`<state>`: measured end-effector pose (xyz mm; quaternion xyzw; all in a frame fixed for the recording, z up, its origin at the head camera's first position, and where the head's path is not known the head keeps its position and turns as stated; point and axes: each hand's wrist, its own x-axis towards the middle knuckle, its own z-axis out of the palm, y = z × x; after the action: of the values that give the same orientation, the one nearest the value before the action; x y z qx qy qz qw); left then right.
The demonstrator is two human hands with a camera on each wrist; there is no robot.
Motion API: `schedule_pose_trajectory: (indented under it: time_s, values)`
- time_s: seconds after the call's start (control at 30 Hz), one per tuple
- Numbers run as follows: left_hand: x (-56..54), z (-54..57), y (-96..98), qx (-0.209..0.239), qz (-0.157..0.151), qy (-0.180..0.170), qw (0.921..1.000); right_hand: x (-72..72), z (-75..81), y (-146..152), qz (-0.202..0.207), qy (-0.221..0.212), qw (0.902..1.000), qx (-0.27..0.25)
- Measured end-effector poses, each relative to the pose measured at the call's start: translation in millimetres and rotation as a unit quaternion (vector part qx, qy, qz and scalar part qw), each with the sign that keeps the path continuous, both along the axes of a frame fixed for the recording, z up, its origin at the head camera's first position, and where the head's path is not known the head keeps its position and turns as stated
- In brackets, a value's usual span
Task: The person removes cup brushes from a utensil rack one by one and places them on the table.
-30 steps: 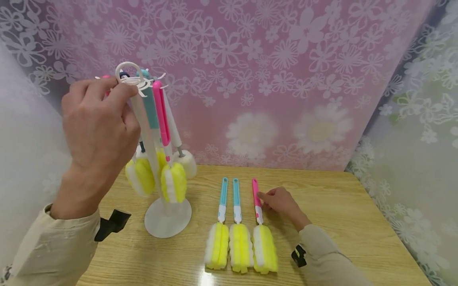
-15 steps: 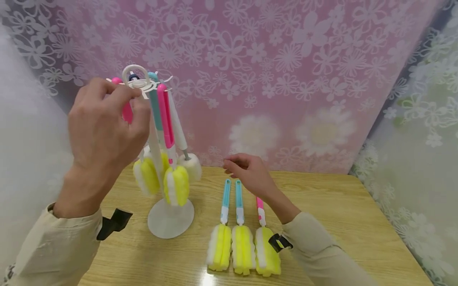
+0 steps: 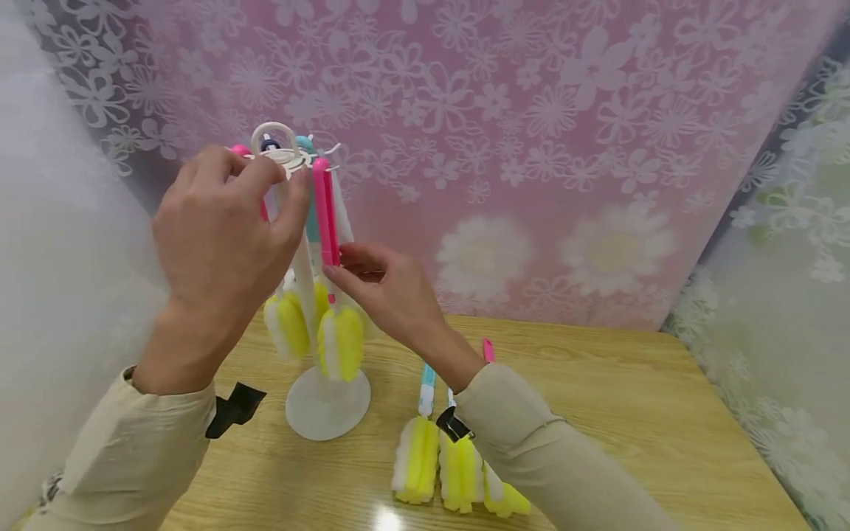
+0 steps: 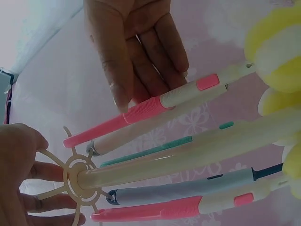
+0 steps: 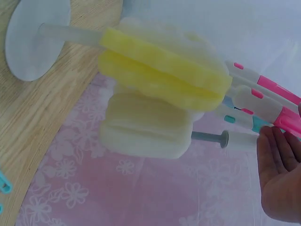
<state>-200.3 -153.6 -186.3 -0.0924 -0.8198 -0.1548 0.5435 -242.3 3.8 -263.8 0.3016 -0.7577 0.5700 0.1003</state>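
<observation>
A white hanging stand [image 3: 328, 407] holds several sponge bottle brushes head down from prongs. At its top, my left hand [image 3: 226, 228] grips the prongs; in the left wrist view, the fingers [image 4: 44, 172] curl among them. My right hand [image 3: 395, 295] is at a pink-handled bottle brush [image 3: 325, 214] on the stand's right side. The thumb is beside the handle, the other fingers behind it, fairly straight; how firmly they touch cannot be told. That brush's yellow and white sponge [image 5: 160, 70] hangs before a white sponge brush [image 5: 146, 132].
On the wooden table [image 3: 631, 413], a blue-handled brush [image 3: 417, 457], a second brush [image 3: 460, 472] and a pink-handled brush [image 3: 488, 350] lie side by side, partly under the right forearm. Behind the table hangs a pink flowered curtain [image 3: 498, 147].
My right hand has left the pink-handled brush on the table and moved up and left to the hanging pink-handled brush. My left hand stays at the stand's top; the head view has shifted slightly.
</observation>
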Motion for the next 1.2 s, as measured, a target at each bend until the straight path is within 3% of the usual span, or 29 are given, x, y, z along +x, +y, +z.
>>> schedule_pose_trajectory:
  time_s: [0.17, 0.47, 0.63, 0.77, 0.97, 1.2]
  values:
    - [-2.6, 0.5, 5.8, -0.011, 0.005, 0.009, 0.9999, -3.3, 3.2, -5, -0.019, 0.017, 0.9993, -0.028]
    - [-2.7, 3.1, 10.1, -0.034, 0.027, 0.034, 0.9985, -3.7, 4.0, -6, -0.014, 0.002, 0.9993, -0.036]
    - [-1.5, 3.4, 10.7, -0.041, 0.031, 0.030, 0.9982, 1.4, 7.8, 7, -0.005, -0.006, 0.9991, -0.042]
    - [-0.8, 3.0, 8.0, -0.038, 0.027, 0.027, 0.9985, 5.1, 12.5, 25, -0.019, 0.011, 0.9982, -0.055]
    - [-0.5, -0.2, -0.1, -0.020, 0.010, 0.029, 0.9993, 0.4, 12.1, 68, -0.079, 0.043, 0.9949, -0.047]
    - [1.0, 0.4, -2.8, -0.024, 0.001, 0.030, 0.9993, -11.7, -2.6, 142, -0.172, 0.006, 0.9851, -0.010]
